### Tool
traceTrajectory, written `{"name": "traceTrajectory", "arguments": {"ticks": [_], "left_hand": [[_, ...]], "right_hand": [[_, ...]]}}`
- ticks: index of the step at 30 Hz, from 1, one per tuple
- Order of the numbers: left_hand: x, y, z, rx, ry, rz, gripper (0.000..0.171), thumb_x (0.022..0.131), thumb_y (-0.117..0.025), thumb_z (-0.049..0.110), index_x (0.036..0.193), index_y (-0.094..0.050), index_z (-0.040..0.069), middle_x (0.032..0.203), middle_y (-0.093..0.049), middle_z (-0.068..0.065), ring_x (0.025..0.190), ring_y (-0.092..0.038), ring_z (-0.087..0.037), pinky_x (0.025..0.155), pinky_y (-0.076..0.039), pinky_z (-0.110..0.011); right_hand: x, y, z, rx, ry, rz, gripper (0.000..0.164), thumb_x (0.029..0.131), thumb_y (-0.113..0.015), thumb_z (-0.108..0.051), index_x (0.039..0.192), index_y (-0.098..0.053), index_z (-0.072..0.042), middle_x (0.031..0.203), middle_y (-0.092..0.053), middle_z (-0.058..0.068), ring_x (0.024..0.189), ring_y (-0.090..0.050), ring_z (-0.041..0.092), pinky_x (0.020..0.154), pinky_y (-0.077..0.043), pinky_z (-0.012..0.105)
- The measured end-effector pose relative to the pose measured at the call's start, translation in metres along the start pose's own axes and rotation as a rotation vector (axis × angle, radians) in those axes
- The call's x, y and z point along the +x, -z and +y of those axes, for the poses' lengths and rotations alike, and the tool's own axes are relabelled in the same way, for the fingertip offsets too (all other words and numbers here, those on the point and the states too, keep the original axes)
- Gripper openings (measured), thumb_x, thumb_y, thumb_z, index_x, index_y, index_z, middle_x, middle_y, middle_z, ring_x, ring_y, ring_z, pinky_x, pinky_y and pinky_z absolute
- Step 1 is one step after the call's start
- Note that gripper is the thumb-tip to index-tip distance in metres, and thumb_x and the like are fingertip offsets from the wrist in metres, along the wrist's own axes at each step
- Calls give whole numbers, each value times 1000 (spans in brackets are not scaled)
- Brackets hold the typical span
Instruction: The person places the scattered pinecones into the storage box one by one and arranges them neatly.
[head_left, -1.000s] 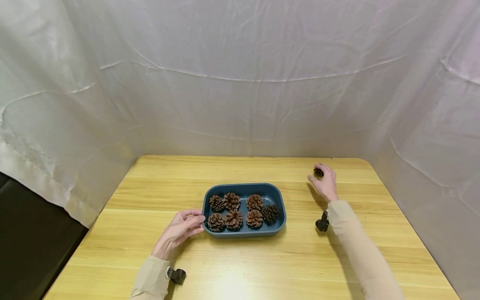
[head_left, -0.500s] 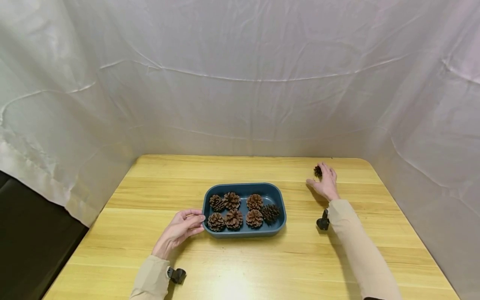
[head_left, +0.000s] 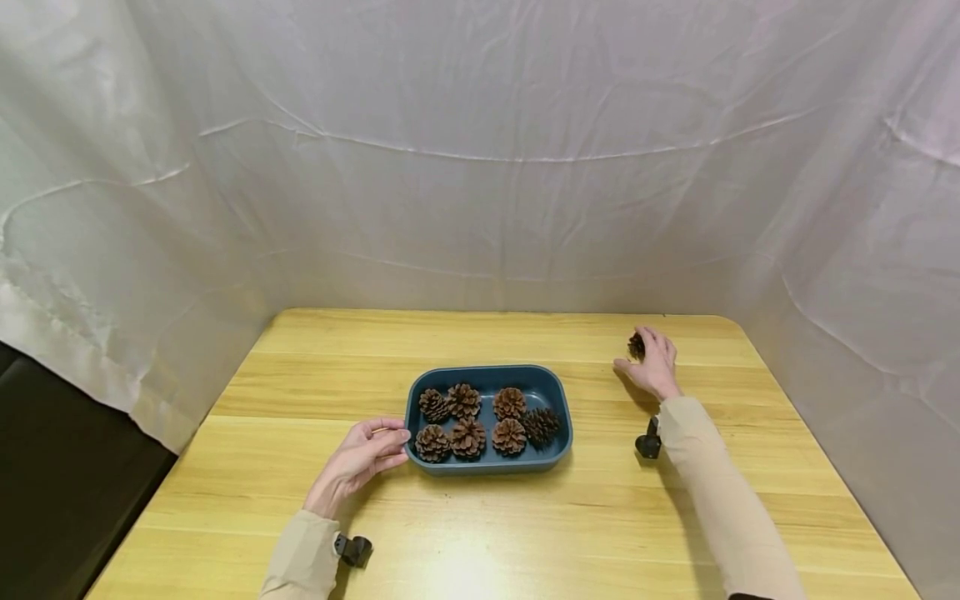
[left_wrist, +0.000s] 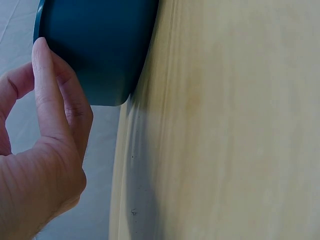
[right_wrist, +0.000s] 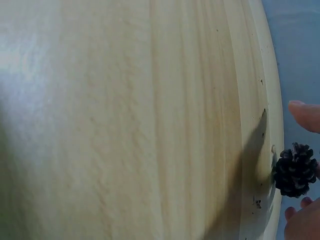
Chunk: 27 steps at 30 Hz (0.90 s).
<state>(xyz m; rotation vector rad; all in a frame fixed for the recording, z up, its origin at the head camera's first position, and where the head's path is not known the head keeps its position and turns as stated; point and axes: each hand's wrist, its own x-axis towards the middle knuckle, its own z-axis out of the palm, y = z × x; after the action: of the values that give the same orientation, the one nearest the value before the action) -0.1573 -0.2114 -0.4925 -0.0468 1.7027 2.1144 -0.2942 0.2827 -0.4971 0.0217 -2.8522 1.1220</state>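
Near the middle of the table stands a dark blue rectangular tray with several brown pine cones in it. At the tray's left end my left hand pinches the rim, the thumb lying over it. In the left wrist view, a fingertip of that hand meets the edge of the tray. Far to the right, my right hand is around a small dark pine cone by the back of the table. In the right wrist view the thumb stands apart from this pine cone, with fingers beside it.
A pale wood-grain table carries everything. Light grey cloth hangs behind it and at both sides. A black surface lies beyond the left edge. Black wrist cameras hang from both sleeves.
My right thumb has drawn away from the small pine cone, and that hand has shifted slightly. The left hand and the tray have stayed put.
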Motion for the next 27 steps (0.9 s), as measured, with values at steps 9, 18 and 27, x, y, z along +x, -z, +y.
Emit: {"name": "traceTrajectory", "arguments": {"ticks": [9, 18, 27], "left_hand": [[-1, 0, 1, -6, -4, -12, 29, 100, -56, 1, 125, -46, -8, 93, -65, 4, 78, -67, -6, 76, -62, -18], [0, 1, 0, -17, -7, -19, 27, 99, -58, 2, 123, -48, -7, 93, -66, 5, 78, -67, -6, 76, -62, -18], [0, 3, -4, -24, -61, -63, 33, 95, -68, 10, 120, -51, -4, 95, -67, 5, 81, -68, -6, 77, -63, -19]], "right_hand": [[1, -4, 3, -12, 60, 26, 68, 89, -71, -7, 147, -39, 8, 152, -24, 32, 143, -11, 55, 119, -17, 68], [0, -4, 1, -23, 93, 81, 58, 80, -71, 1, 134, -52, 11, 144, -33, 34, 132, -24, 54, 109, -24, 64], [-2, -4, 1, 13, 21, 90, 46, 83, -72, 3, 126, -57, 7, 145, -30, 33, 129, -25, 55, 109, -28, 68]]}}
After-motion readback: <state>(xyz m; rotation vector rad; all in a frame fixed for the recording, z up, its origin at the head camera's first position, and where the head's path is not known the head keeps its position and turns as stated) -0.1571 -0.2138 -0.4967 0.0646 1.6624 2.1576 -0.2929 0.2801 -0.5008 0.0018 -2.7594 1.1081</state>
